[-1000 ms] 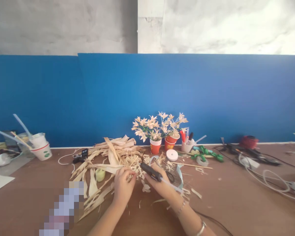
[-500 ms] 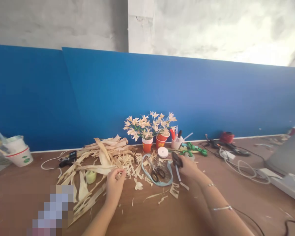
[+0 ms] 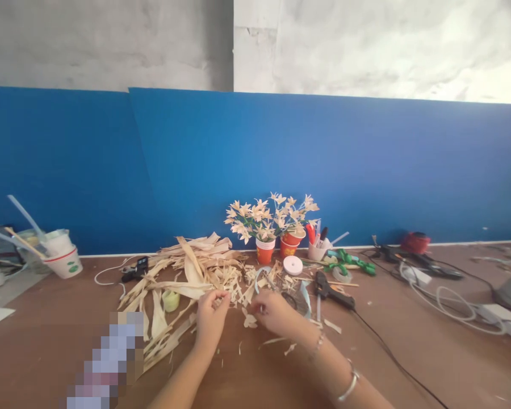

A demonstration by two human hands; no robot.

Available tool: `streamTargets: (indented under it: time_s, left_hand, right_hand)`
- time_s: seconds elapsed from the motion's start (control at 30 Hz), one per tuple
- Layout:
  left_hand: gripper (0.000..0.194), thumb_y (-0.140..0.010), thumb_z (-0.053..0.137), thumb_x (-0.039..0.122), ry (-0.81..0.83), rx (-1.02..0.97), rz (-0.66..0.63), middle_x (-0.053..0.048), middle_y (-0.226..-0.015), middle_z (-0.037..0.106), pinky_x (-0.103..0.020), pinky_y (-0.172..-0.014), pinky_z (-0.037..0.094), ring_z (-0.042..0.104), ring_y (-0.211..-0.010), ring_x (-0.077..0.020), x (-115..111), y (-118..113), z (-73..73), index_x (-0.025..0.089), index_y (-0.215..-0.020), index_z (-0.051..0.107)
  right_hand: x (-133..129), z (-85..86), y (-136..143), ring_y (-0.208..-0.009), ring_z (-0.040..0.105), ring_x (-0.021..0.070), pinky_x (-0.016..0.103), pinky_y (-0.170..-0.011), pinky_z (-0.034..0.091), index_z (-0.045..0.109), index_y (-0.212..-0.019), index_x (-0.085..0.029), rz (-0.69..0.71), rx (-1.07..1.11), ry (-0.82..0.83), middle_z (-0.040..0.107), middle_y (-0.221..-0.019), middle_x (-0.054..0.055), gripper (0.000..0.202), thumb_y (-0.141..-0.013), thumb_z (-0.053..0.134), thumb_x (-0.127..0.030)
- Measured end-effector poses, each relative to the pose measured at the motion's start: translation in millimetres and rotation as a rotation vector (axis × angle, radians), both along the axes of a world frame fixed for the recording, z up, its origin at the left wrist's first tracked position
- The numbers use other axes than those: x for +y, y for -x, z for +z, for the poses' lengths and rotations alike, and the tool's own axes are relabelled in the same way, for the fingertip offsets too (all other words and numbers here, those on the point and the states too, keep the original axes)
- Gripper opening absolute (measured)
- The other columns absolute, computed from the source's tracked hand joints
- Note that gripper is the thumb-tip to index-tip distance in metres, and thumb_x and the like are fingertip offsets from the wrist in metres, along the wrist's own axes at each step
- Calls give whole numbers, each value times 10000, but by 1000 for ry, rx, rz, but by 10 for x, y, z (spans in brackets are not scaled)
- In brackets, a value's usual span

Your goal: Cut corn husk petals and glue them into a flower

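My left hand (image 3: 212,311) is closed, thumb and fingertips pinched together at the edge of the dry husk pile (image 3: 191,289). Whatever lies in the pinch is too small to make out. My right hand (image 3: 273,311) is just right of it, fingers curled in; their contents are hidden. Close below its fingertips lies a pale petal-shaped husk piece (image 3: 250,319) on the table. A black glue gun (image 3: 333,291) rests on the table to the right, its cord trailing toward me. Scissors (image 3: 289,300) and a light blue ribbon (image 3: 305,298) are partly covered by my right hand.
Husk flowers (image 3: 259,215) stand in red paper cups (image 3: 266,253) against the blue partition (image 3: 323,153). Nearby are a white tape roll (image 3: 293,265), a pen cup (image 3: 317,251) and green ribbon (image 3: 351,261). White cables (image 3: 440,298) lie right; a white cup (image 3: 66,264) stands left.
My right hand has let go of the glue gun, which now lies on the table, and has moved left toward my left hand. The left hand keeps its pinch; the view has shifted slightly.
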State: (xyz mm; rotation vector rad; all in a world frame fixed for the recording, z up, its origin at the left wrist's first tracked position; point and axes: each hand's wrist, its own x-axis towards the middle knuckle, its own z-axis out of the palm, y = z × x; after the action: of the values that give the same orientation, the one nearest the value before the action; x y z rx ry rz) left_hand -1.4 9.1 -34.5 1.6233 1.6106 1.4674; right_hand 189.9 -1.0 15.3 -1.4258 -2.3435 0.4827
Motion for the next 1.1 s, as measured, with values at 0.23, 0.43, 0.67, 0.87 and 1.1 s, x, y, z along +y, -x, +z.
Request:
streamTargets:
  time_s: [0.23,0.43,0.67,0.87,1.1]
  left_hand:
    - [187,-742,564,347,-42,29,-15,-44,-726,659,-330,-687,453,586,-734,-219,-4,-32,30,189,-684,645]
    - [152,-749,549,289,-82,67,-64,-36,-718,660,-338,-708,459,593,-751,-216,-41,-73,80,192,-662,627]
    - [141,-750,545,258,-98,116,-120,-23,-712,656,-337,-720,461,597,-742,-205,-50,-93,76,196,-644,612]
    - [143,-755,532,241,-82,116,-174,-19,-708,652,-339,-726,462,601,-746,-202,-55,-96,81,197,-645,611]
    - [120,-743,552,199,-64,220,-186,-20,-717,647,-361,-747,441,578,-782,-219,-74,-114,60,204,-634,603]
  right_hand:
    - [-124,-233,157,-831,521,210,295,-731,347,612,-812,-158,49,-269,-195,613,-874,81,181,-683,500,-97]
    - [-63,-324,216,-815,521,210,302,-731,345,601,-787,-148,7,-283,-269,611,-846,93,165,-717,468,-78]
    - [-38,-388,165,-739,531,157,228,-677,383,569,-716,-171,-130,83,-211,574,-771,35,268,-601,424,23]
    - [21,-473,115,-647,530,138,218,-614,397,584,-695,-167,-166,314,-191,554,-702,18,270,-606,420,27]
    - [22,-426,150,-659,565,161,259,-644,436,600,-714,-166,-206,563,-182,611,-691,28,129,-725,481,-117]
